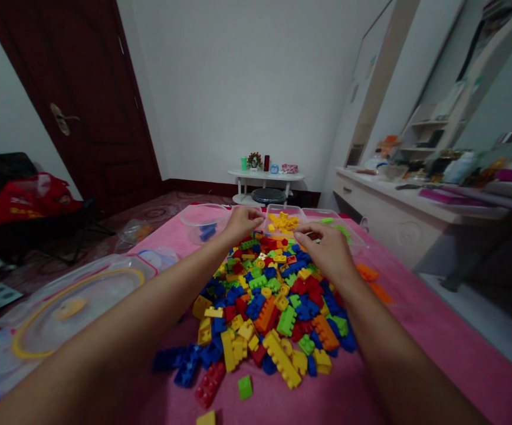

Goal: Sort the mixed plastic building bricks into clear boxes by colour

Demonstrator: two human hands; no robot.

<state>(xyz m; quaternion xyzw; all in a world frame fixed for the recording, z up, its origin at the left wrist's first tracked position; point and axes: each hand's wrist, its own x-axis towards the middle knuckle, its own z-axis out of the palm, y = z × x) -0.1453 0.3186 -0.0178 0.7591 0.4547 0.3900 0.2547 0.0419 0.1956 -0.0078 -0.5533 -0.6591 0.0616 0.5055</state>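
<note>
A big heap of toy building bricks (267,295) in yellow, blue, red, green and orange lies before me. My left hand (245,222) is over the heap's far edge, by a clear box behind it, its fingers curled together; anything in them is hidden. To the right, my right hand (325,243) hovers at the heap's far right side, thumb and fingers closed in a pinch; whatever is between them is too small to make out. Between the hands stands a clear box of yellow pieces (284,222). Blue bricks (207,232) lie in a round clear tub (189,219) at left.
Light green pieces (343,232) are in a clear box at far right, with orange bricks (368,273) nearer on the pink cloth (415,330). Clear lids (105,295) lie at left. A dresser (384,200) stands to the right, a small white table (265,175) against the wall.
</note>
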